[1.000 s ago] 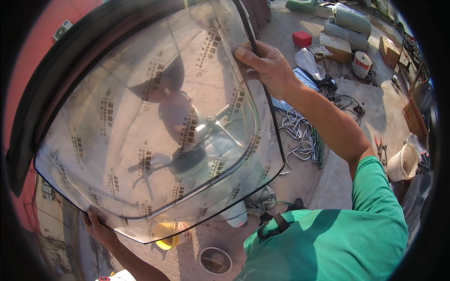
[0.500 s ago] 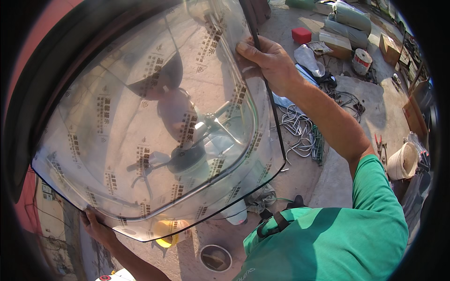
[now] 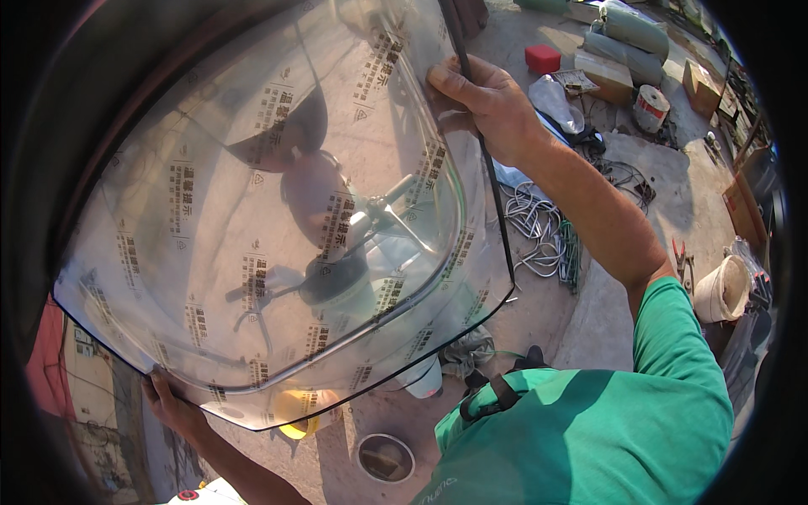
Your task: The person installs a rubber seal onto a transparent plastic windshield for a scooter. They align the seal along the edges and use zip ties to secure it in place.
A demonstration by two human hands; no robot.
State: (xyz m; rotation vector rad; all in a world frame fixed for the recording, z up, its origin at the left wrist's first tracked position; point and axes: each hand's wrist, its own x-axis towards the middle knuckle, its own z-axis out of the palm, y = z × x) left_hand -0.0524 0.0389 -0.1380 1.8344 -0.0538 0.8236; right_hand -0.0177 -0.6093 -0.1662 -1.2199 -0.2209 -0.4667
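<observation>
A person in a green shirt (image 3: 589,429) holds a large clear panel (image 3: 227,227), dark-edged and covered with printed film, up in front of the body, tilted above a sunlit concrete floor (image 3: 610,332). The right hand (image 3: 492,109) grips its right edge, thumb flat on the near face. The left hand (image 3: 172,406) is closed on the lower left edge, most of its fingers hidden. A yellow bucket (image 3: 295,412) shows partly through the bottom of the panel; whether they touch, I cannot tell. White cable (image 3: 539,231) lies in loops on the floor to the right. To handle this well, both hands should bear the weight evenly at the edges, without twisting the sheet, and its lower corner should clear the bucket; the feet should avoid the cable.
</observation>
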